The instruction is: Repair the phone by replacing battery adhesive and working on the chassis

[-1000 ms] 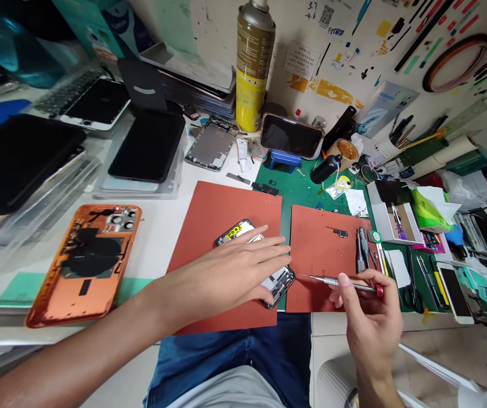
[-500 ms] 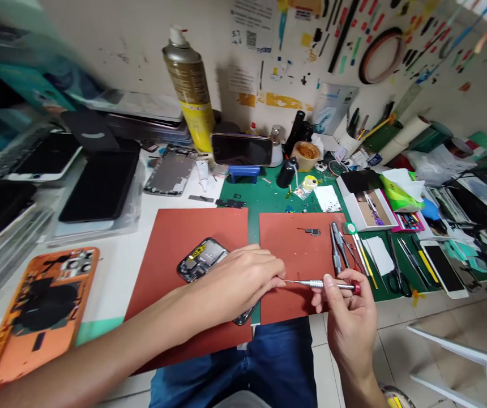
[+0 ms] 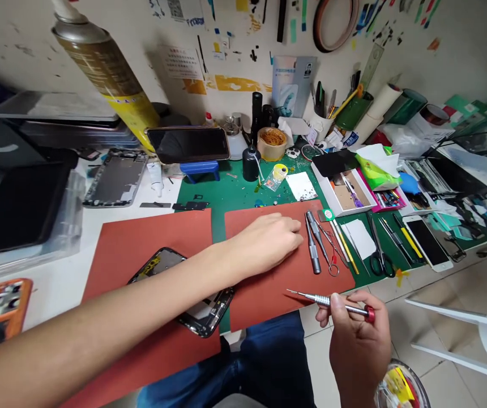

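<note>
My left hand (image 3: pixel 271 241) is over the right-hand red mat (image 3: pixel 252 309), back upward and fingers curled closed. Whatever its fingertips may hold is hidden. A slim silver precision screwdriver (image 3: pixel 322 300) with a red end cap is gripped in my right hand (image 3: pixel 359 340), its thin tip pointing left above the mat's front edge. On the left-hand red mat (image 3: pixel 116 249) lies an opened phone (image 3: pixel 207 317) with its inner parts bare. My left forearm covers the phone's middle. Just right of my left hand lie grey screwdrivers (image 3: pixel 312 243) and tweezers (image 3: pixel 332 243).
Black scissors (image 3: pixel 381 258) and a white phone (image 3: pixel 430 243) lie at the right. A phone (image 3: pixel 188 144) rests on a blue stand (image 3: pixel 200 170) at the back, beside a dark bottle (image 3: pixel 251 164). A tall spray can (image 3: pixel 107 79) stands back left. An orange phone housing (image 3: pixel 14 300) lies lower left.
My left hand has left the screwdriver tip and reached right and forward over the right mat. My right hand keeps the screwdriver. The view has turned to the right.
</note>
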{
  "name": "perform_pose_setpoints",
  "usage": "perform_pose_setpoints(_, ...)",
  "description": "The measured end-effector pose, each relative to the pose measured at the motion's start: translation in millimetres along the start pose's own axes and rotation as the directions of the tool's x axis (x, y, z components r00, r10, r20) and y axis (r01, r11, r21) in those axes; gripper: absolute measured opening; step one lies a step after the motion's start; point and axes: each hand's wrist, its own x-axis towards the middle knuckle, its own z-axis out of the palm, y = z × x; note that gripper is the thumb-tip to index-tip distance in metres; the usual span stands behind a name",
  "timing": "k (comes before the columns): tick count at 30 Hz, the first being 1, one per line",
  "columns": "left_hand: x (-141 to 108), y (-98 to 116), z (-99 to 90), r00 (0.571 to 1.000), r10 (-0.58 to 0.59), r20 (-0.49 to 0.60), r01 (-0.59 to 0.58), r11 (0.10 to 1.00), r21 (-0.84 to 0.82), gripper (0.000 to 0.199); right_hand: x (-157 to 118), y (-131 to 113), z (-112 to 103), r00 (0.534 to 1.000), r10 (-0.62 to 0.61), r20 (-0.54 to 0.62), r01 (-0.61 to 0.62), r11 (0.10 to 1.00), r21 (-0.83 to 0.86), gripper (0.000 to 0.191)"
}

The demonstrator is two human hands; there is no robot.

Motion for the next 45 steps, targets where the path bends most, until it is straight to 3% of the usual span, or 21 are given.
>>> perform_pose_setpoints(6, 22.7, -4.7, 15.5, 0.998, 0.060, 0.037, -0.062, 0.996, 0.060, 0.034, 1.1, 4.8, -10.5, 0.994, -0.103, 0.043, 0.102, 0.995, 0.020, 0.034)
perform_pose_setpoints(9, 22.4, -4.6, 14.1, 0.995, 0.085, 0.060, -0.091, 0.991, 0.095, 0.034, 3.1, 4.2, -10.9, 0.983, -0.166, 0.081, 0.160, 0.985, 0.067, 0.028)
perform_pose_setpoints(16, 15.9, -1.7, 7.3, 0.988, 0.136, 0.079, -0.146, 0.981, 0.131, 0.029, 5.5, 1.3, -8.8, 0.981, -0.183, 0.071, 0.178, 0.982, 0.068, 0.026)
perform_pose_setpoints(22, 11.1, -10.4, 7.6, 0.993, 0.089, 0.078, -0.092, 0.995, 0.040, 0.026, 6.1, 2.8, -10.0, 0.983, -0.170, 0.063, 0.165, 0.983, 0.087, 0.025)
perform_pose_setpoints(26, 8.2, -14.6, 4.2, 0.988, 0.065, 0.138, -0.073, 0.996, 0.048, 0.027, 4.9, 2.9, -8.9, 0.985, -0.163, 0.054, 0.157, 0.983, 0.097, 0.027)
perform_pose_setpoints(32, -0.4, -14.3, 4.0, 0.986, 0.131, 0.107, -0.132, 0.991, 0.000, 0.029, 0.1, 0.2, -10.0, 0.994, -0.096, 0.045, 0.093, 0.994, 0.062, 0.029)
perform_pose_setpoints(40, 0.9, -21.8, 8.6, 0.984, 0.108, 0.140, -0.106, 0.994, -0.022, 0.039, -2.5, -2.7, -8.4, 0.995, -0.088, 0.053, 0.085, 0.995, 0.052, 0.029)
perform_pose_setpoints(43, -0.3, -24.6, -1.0, 0.983, 0.102, 0.152, -0.094, 0.994, -0.056, 0.054, -3.9, -3.4, -8.5, 0.995, -0.092, 0.025, 0.092, 0.996, 0.024, 0.033)
perform_pose_setpoints(45, -7.4, -25.4, -16.0, 0.989, 0.079, 0.127, -0.068, 0.994, -0.085, 0.053, -5.3, -4.7, -8.2, 0.996, -0.083, 0.008, 0.083, 0.997, -0.001, 0.036)
